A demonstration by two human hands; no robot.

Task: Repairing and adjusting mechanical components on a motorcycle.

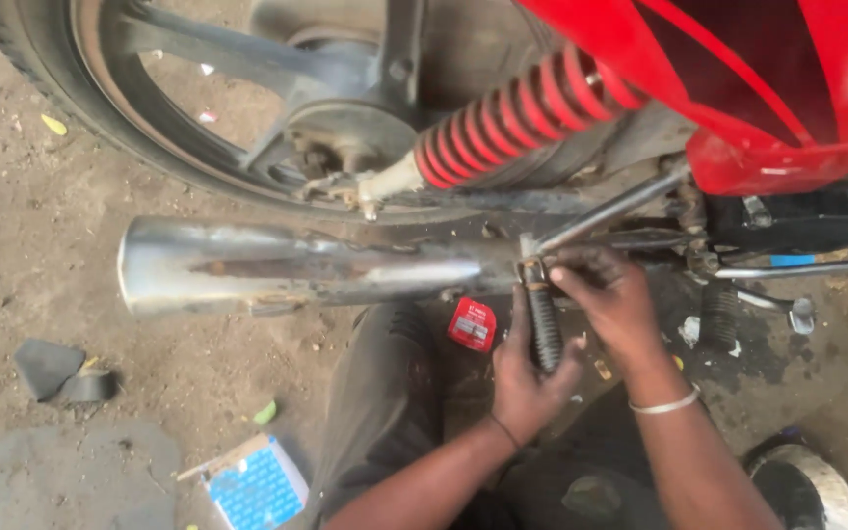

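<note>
1. My left hand (527, 378) is closed around the black ribbed footrest (544, 329), gripping it from below.
2. My right hand (609, 294) sits just above, fingertips pinching the footrest's top end where it meets the bracket (530, 253).
3. The exhaust (296, 267) runs off to the left of both hands.
4. A red packet (472, 324) lies just left of my left hand.
</note>
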